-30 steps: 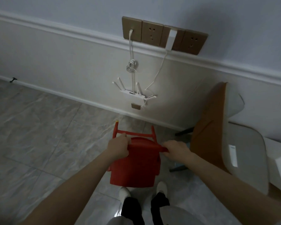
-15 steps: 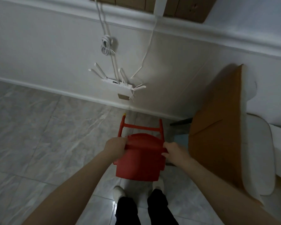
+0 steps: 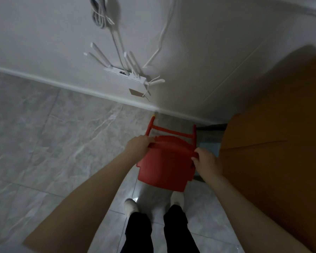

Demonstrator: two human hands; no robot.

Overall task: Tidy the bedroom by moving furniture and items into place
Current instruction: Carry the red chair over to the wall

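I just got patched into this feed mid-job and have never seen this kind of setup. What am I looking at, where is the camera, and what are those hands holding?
There is no machine here: a person wears one wide-angle camera on the head, which looks forward and down, so the arms come in from the bottom edge. The left hand and the right hand each grip a side of a small red chair, with fingers curled round its edge. The chair is tilted, its legs pointing toward the wall. Whether it touches the grey tiled floor I cannot tell. Below it you see the person's own feet. On the wall hangs a white router with antennas and cables. At the right edge stands a larger brown chair.
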